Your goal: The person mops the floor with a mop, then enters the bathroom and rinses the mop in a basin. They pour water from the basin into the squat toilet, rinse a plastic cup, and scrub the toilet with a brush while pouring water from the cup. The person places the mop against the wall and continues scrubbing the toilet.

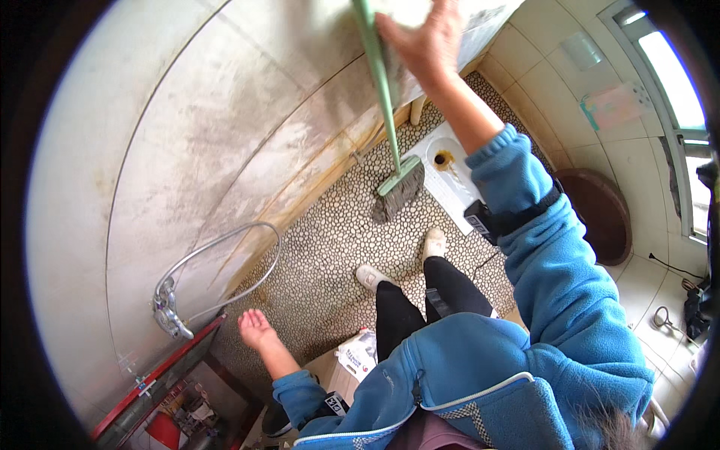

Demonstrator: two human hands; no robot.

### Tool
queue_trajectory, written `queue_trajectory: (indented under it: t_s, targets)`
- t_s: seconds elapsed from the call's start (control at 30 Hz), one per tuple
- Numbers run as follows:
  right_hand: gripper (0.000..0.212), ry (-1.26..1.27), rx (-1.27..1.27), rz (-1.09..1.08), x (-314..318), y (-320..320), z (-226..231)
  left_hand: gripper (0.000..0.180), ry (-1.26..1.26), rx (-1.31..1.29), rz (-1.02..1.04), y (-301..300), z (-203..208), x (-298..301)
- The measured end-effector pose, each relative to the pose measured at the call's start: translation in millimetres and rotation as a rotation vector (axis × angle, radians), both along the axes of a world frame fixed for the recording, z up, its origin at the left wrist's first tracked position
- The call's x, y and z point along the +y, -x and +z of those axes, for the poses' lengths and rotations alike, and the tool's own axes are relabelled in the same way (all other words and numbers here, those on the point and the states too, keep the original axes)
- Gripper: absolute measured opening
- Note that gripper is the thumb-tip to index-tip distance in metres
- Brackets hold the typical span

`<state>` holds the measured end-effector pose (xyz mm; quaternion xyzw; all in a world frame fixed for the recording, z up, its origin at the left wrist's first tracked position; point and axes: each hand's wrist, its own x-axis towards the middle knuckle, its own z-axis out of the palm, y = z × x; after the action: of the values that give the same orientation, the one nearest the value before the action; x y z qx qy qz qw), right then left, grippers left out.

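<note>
A mop with a pale green handle [379,79] and grey strands [400,193] leans against the stained wall, its head on the pebble-patterned floor. My right hand [429,41] reaches up beside the handle, thumb spread away from the fingers and close to or touching it. The fingers run partly out of the top of the view, and nothing shows in the palm. Low on the left, my left hand [256,327] hangs in the air with loosely bent fingers and nothing visible in it. A chrome shower tap [171,311] with a looping hose [264,225] is nearest to it.
A white squat toilet [447,169] lies beyond my feet. Right of it stands a large brown basin [600,214] by the tiled wall. A window [679,90] is at the far right. Lower left, a red-edged shelf [154,379] juts out, and a white bag [358,351] lies near my legs.
</note>
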<state>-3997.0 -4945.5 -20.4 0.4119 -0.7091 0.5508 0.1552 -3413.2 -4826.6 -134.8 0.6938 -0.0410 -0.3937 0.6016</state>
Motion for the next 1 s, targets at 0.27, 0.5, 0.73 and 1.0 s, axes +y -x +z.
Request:
queue_trajectory:
  t_s: [0.27, 0.5, 0.73, 1.0]
  targets:
    - [0.041, -0.234, -0.353, 0.219, -69, -25, 59, 0.036, 0.296, -0.001, -0.764, 250, 52, -47]
    - [0.032, 0.183, -0.313, 0.254, 93, -45, 37, 0.034, 0.32, -0.106, -1.061, 321, 86, -73]
    - [0.007, 0.226, -0.519, 0.735, 306, 37, 91, 0.031, 0.908, -0.314, -1.518, 416, 120, -136]
    - [0.015, 0.092, -0.357, 0.923, 356, 44, 130, 0.055, 1.17, -1.67, -1.404, 573, 135, -143]
